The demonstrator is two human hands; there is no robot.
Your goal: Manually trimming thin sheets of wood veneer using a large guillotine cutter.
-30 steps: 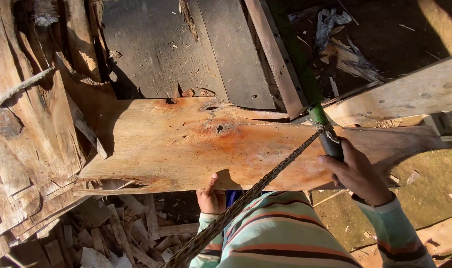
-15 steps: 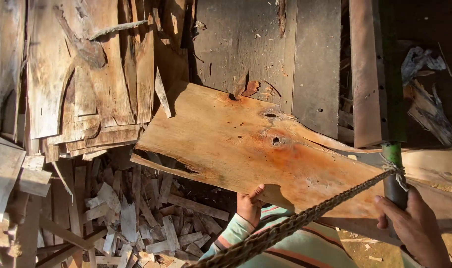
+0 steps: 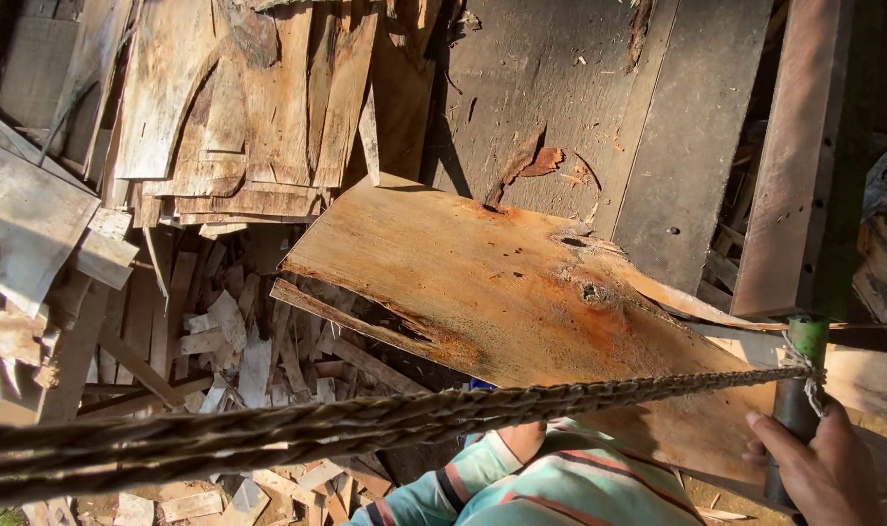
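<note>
- A dark pole (image 3: 792, 414) is clasped by the right hand (image 3: 821, 468), just right of the plank (image 3: 521, 302).
- The plank's near edge is held by the left hand (image 3: 521, 438), below a braided rope (image 3: 366, 424).
- Wood scraps (image 3: 239, 341) are piled left of the plank.

I see low sunlight raking across a stack of rough boards (image 3: 239, 107) at upper left, grey planks (image 3: 560, 88) beyond, and offcuts (image 3: 239, 351) littering the shadowed ground below; a weathered beam (image 3: 789, 156) stands at right.
</note>
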